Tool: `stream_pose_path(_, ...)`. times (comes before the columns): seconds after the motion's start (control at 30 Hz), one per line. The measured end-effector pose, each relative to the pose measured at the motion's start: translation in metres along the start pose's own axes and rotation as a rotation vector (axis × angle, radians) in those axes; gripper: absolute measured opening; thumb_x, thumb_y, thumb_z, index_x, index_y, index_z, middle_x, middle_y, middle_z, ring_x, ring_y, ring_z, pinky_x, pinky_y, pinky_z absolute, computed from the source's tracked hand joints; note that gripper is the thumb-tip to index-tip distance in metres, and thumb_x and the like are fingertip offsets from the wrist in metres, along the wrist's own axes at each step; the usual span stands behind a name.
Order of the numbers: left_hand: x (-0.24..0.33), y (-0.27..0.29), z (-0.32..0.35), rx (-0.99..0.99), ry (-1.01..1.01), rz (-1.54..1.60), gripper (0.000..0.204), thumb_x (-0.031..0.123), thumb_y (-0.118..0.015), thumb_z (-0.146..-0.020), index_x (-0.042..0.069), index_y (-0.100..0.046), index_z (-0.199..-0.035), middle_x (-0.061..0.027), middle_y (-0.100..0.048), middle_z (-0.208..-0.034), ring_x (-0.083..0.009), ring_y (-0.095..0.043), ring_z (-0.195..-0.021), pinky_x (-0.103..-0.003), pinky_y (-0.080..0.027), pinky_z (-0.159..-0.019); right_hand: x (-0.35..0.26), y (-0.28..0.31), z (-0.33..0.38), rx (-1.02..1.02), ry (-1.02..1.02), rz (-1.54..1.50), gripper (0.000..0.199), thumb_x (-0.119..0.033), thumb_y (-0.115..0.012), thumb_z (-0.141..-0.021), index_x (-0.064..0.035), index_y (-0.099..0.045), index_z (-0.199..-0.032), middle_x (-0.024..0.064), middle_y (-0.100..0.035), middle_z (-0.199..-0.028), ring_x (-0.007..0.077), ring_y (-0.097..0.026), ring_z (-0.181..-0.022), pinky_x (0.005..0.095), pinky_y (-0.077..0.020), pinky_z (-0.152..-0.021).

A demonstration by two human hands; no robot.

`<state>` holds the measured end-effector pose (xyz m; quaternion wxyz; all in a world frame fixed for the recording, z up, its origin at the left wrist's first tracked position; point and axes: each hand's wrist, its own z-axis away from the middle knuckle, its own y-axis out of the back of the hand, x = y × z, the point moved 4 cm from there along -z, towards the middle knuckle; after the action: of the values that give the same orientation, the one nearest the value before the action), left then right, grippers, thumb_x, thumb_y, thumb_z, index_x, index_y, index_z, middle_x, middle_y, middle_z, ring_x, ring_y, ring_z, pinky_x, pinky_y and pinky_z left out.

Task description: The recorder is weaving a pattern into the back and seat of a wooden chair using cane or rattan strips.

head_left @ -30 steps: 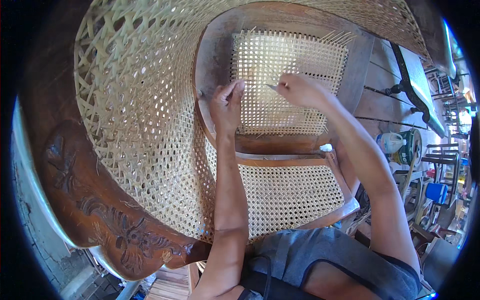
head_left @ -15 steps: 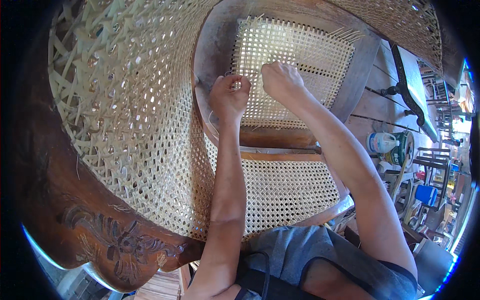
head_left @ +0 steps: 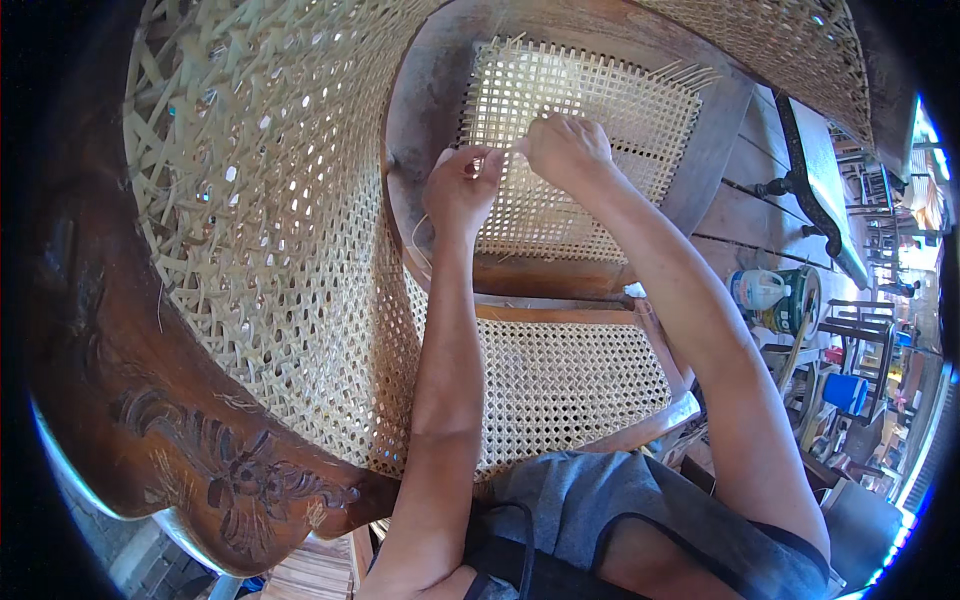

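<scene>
Both hands are up on the half-woven cane panel (head_left: 585, 150) set in the round wooden seat frame (head_left: 420, 130), working near its left edge. The left hand (head_left: 462, 190) has its fingers pinched together, seemingly on a thin cane strand (head_left: 425, 240) that loops down pale below the wrist, though the strand is too fine here to be sure where the grip sits. The right hand (head_left: 565, 150) lies knuckles-up on the weave just beside it, fingertips curled in and pressed to the mesh; whether it clamps a strand I cannot tell. Loose strand ends bristle off the panel's top right corner. Closer in, a finished cane seat (head_left: 570, 385) sits under the forearms, and a big woven chair back (head_left: 270, 240) with a carved wooden rail (head_left: 230, 470) fills the left. By the look of it, this is mid-weave, threading a strand through. The next pull needs steady tension and a clean line over and under the crossings.
</scene>
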<state>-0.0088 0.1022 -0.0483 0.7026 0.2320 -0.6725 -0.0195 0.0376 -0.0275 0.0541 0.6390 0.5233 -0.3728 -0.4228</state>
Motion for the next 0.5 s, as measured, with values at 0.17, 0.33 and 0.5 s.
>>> stream_pose_path(0.17,0.037,-0.01,0.008,0.152,-0.277,-0.18,0.02,0.021,-0.068,-0.083,0.018,-0.071,-0.102,-0.008,-0.063,-0.097,-0.0255,-0.065,-0.079,-0.035,-0.052,-0.074,0.05,0.033,0.022,-0.002,-0.056,0.225,0.036,-0.036,-0.054,-0.095,-0.0066,-0.072,-0.085,0.0147,-0.071,-0.089,0.0322,-0.07,-0.084,0.047,-0.0521,-0.077)
stream_pose_path(0.33,0.054,-0.035,0.0,0.032,-0.471,0.306,0.022,0.008,-0.066,-0.086,0.009,-0.071,-0.107,-0.008,-0.069,-0.104,-0.02,-0.069,-0.087,-0.031,-0.054,-0.079,0.048,0.062,0.045,0.098,-0.067,0.102,0.043,-0.042,-0.05,-0.096,-0.0067,-0.072,-0.085,0.0139,-0.072,-0.085,0.029,-0.07,-0.083,0.0468,-0.0514,-0.079)
stream_pose_path(0.5,0.04,-0.037,-0.009,-0.179,-0.118,0.759,0.013,0.007,-0.071,-0.089,0.002,-0.073,-0.1,-0.0026,-0.072,-0.086,-0.0055,-0.062,-0.077,-0.02,-0.049,-0.07,0.035,0.054,0.035,0.049,-0.128,-0.08,0.045,-0.043,-0.049,-0.097,-0.006,-0.071,-0.084,0.0144,-0.071,-0.087,0.0295,-0.07,-0.081,0.0458,-0.0537,-0.077)
